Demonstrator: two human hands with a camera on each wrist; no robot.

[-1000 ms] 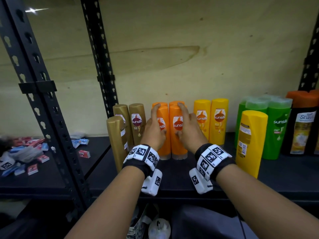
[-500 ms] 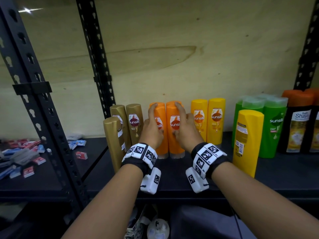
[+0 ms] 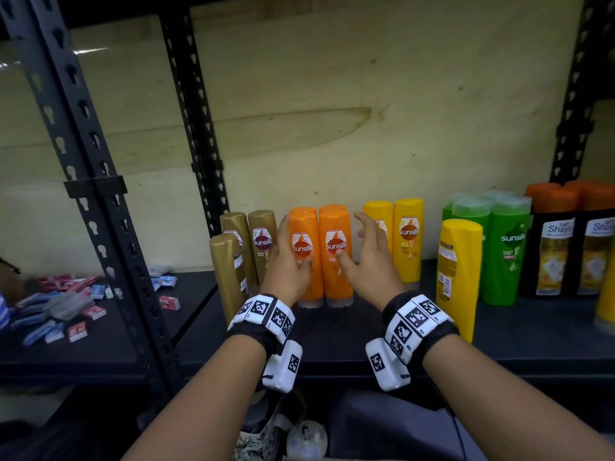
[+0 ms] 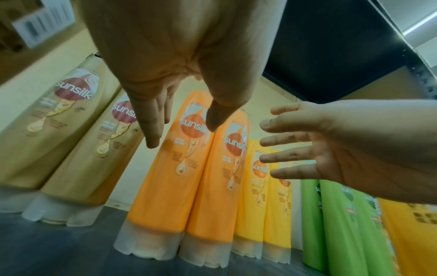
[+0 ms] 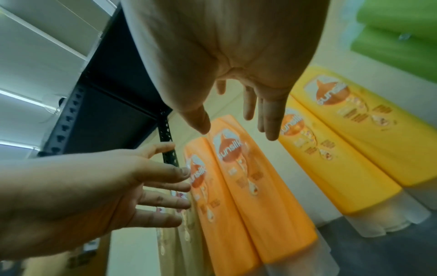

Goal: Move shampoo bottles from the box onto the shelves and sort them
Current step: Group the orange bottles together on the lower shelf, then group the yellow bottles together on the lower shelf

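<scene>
Two orange Sunsilk bottles [image 3: 336, 261] stand side by side, cap down, on the black shelf [image 3: 332, 337]. They sit between gold bottles [image 3: 263, 247] and yellow bottles [image 3: 408, 241]. My left hand [image 3: 289, 251] hovers at the left orange bottle [image 4: 165, 186], fingers straight, thumb in front of its label. My right hand [image 3: 357, 242] is beside the right orange bottle [image 5: 267, 196], fingers spread and off it. In the wrist views the left hand [image 4: 182, 134] and the right hand [image 5: 236, 130] hold nothing.
A third gold bottle [image 3: 228, 271] and a yellow bottle [image 3: 457, 277] turned back-out stand nearer the shelf's front edge. Green bottles [image 3: 506, 251] and black orange-capped bottles [image 3: 555, 247] fill the right. Black uprights [image 3: 100, 227] divide off a left bay strewn with small packets [image 3: 60, 304].
Both hands lay on the fronts of the orange bottles. They have now opened, spread their fingers and drawn slightly apart, away from the bottles. The bottles stay upright.
</scene>
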